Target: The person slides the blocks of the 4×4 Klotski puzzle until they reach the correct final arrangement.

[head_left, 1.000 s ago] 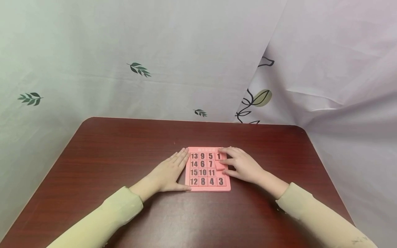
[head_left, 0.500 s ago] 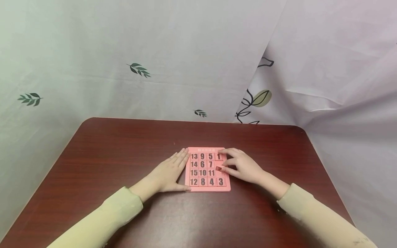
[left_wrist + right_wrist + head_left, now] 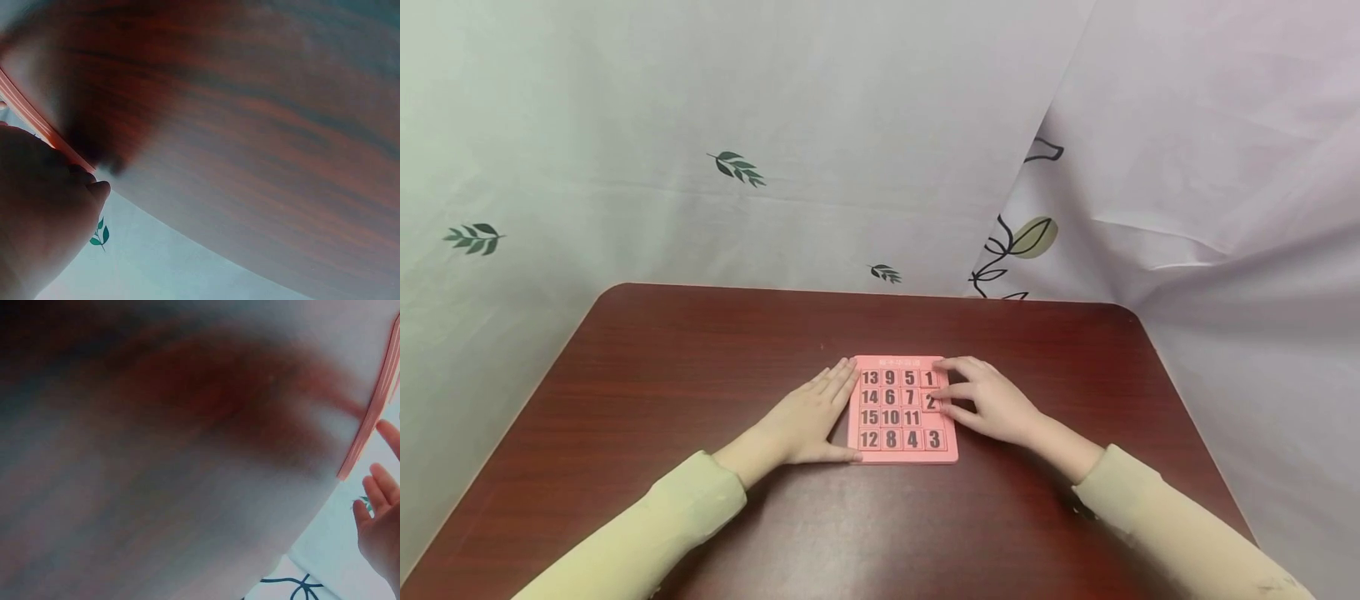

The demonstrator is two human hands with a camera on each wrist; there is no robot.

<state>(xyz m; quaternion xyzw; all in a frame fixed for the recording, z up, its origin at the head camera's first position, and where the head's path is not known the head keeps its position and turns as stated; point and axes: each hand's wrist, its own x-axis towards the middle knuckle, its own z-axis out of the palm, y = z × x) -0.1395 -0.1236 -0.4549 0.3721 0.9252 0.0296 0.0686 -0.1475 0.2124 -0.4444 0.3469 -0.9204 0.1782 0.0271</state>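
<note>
A pink number puzzle board point(image 3: 902, 457) lies flat on the table, its numbered tiles set in rows. Along the board's left edge rests my left hand point(image 3: 801, 425), fingers straight and thumb at the near left corner. My right hand point(image 3: 992, 404) pinches the tile marked 2 point(image 3: 929, 403) between thumb and index finger in the rightmost column, below the tile marked 1 point(image 3: 928, 378). That tile sits slightly lower than its row; a bare slot shows beneath it, above the tile marked 3 point(image 3: 934, 439). Both wrist views show only the board's side edge point(image 3: 40, 122) and part of each hand.
The dark red wooden table point(image 3: 722, 350) extends around the board, with rounded far corners. Behind it hangs a pale curtain point(image 3: 850, 150) printed with leaves. Light green sleeves point(image 3: 700, 500) cover both forearms.
The tile in my right hand has turned from blank side, through a tilted pose, to its number 2 facing up. My left hand has stayed still on the board.
</note>
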